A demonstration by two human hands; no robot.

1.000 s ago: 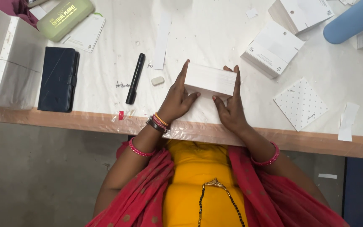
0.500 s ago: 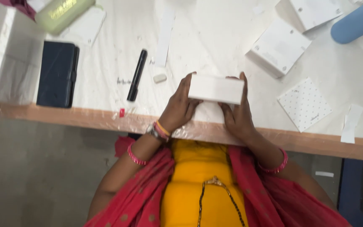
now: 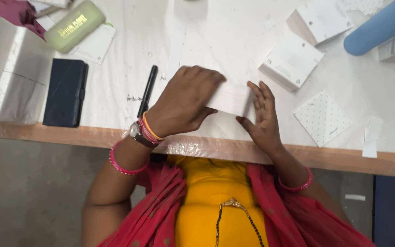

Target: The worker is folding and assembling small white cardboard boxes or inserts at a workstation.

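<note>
White tabletop (image 3: 234, 36): small white box (image 3: 232, 97) btwn both hands' grip.

Small white box (image 3: 232, 97): rectangular, plain, closed as far as visible. Lies long side horizontal on the white table top, near the front edge. Its nine o'clock end is covered; three o'clock end touched.

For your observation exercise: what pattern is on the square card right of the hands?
Small dark dots on white card, head view.

Yellow top, red dupatta, pink bangles, wristwatch (image 3: 135, 131), black-beaded necklace with gold pendant (image 3: 232, 203)
</note>
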